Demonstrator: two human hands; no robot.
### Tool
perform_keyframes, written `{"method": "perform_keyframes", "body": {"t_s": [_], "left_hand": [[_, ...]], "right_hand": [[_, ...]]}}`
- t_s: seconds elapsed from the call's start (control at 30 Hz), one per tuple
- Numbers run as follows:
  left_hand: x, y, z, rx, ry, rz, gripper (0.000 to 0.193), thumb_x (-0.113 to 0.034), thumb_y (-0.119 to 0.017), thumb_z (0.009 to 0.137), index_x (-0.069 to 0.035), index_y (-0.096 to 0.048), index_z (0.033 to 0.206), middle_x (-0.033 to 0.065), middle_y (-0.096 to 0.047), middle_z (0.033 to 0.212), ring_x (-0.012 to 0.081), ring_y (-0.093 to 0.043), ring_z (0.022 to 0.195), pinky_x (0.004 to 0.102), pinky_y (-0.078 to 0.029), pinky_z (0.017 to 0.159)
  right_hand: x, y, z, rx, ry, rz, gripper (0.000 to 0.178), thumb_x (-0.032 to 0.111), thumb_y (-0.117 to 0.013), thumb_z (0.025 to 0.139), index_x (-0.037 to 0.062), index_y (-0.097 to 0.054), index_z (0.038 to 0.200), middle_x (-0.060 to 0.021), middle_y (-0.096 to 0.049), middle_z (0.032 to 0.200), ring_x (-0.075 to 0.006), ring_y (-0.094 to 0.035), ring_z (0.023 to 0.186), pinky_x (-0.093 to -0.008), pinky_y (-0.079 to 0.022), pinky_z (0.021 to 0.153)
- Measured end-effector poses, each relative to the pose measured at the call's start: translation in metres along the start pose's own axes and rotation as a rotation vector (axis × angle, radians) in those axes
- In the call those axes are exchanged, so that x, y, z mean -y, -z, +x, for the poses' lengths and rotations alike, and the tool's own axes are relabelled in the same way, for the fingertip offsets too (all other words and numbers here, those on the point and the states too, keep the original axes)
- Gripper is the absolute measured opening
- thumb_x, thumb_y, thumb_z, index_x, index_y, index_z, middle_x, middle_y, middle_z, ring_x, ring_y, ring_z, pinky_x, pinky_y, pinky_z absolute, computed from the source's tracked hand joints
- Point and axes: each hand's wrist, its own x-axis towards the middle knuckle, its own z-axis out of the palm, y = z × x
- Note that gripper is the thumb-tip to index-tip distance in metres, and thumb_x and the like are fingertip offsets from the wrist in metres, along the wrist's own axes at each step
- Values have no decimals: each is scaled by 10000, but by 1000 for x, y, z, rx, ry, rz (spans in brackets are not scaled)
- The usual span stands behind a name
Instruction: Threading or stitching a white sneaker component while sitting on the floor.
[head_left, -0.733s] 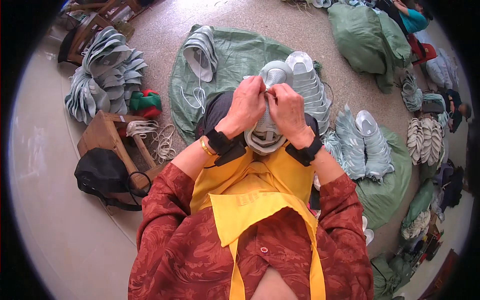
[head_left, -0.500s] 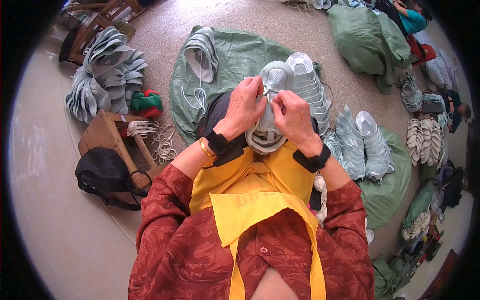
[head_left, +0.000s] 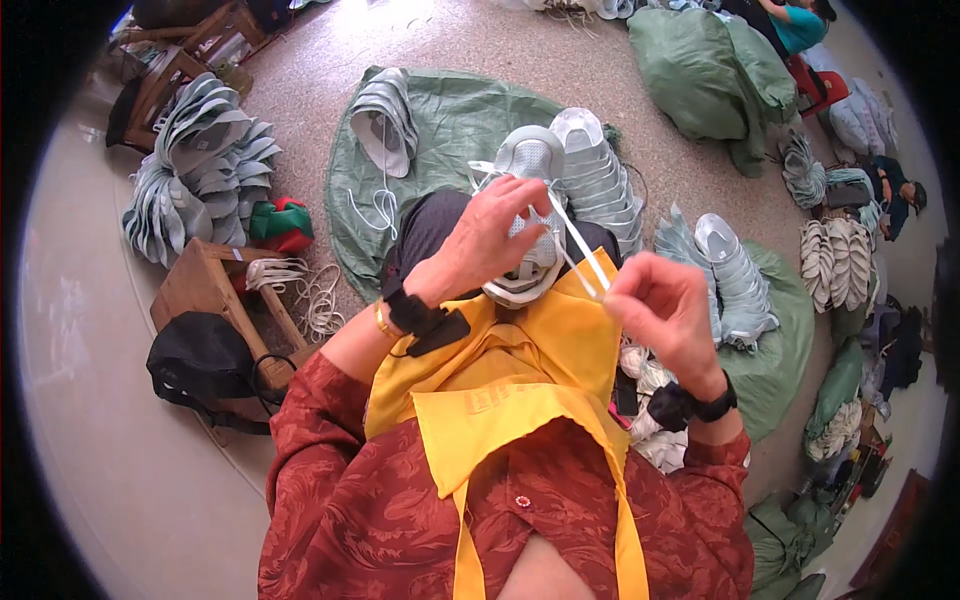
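A pale grey mesh shoe upper point(head_left: 530, 155) rests between my knees, its toe pointing away from me. White shoelace point(head_left: 577, 238) runs from its eyelets in two taut strands toward the right. My right hand point(head_left: 665, 305) pinches the lace out to the side, above the yellow apron point(head_left: 500, 350). Curled over the upper's left side, my left hand point(head_left: 495, 232) grips it near the eyelets; its fingertips partly cover the lacing. A stack of nested uppers point(head_left: 598, 185) stands just beyond on the right.
Green sacking point(head_left: 450, 110) covers the floor ahead, with more uppers point(head_left: 385, 115) on it. To the left are a wooden stool point(head_left: 205, 290), a black bag point(head_left: 205, 360) and piled uppers point(head_left: 195, 170). Further stacked uppers point(head_left: 735, 275) stand at right. A person point(head_left: 795, 25) sits far right.
My right hand has moved away from the upper, to the right and toward me, drawing the lace out. My left hand stays at the upper, slightly nearer me.
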Motion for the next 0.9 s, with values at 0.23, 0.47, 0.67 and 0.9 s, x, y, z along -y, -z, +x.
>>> {"method": "perform_keyframes", "body": {"t_s": [0.23, 0.47, 0.67, 0.9], "left_hand": [[-47, 16, 6, -12, 20, -268, 98, 28, -656, 893, -5, -594, 961, 91, -666, 878, 188, -670, 753, 296, -522, 689], [-52, 16, 12, -108, 223, -613, 61, -39, -584, 1010, 15, -569, 987, 48, -697, 880, 98, -665, 861, 268, -533, 754], [-48, 10, 16, -123, 214, -593, 102, -88, -597, 1021, 9, -599, 989, 54, -672, 988, 77, -597, 862, 262, -508, 791], [-49, -2, 22, -175, 180, -839, 53, -32, -632, 989, 16, -612, 977, 72, -650, 1119, 78, -586, 989, 271, -512, 908]], "right_hand": [[14, 10, 30, -10, 22, 66, 91, 79, -722, 935, 12, -669, 964, 24, -635, 805, -37, -546, 636, -185, -415, 579], [9, 2, 55, -162, 235, 184, 119, 65, -682, 972, -14, -672, 1060, -88, -732, 961, -114, -698, 763, -244, -599, 726], [9, 5, 69, -215, 220, 115, 169, 145, -700, 978, -4, -701, 1056, -80, -760, 947, -62, -643, 643, -206, -534, 543], [17, 0, 76, -218, 221, 86, 171, 175, -703, 980, 15, -727, 1034, -41, -758, 921, -28, -583, 582, -183, -455, 482]]}}
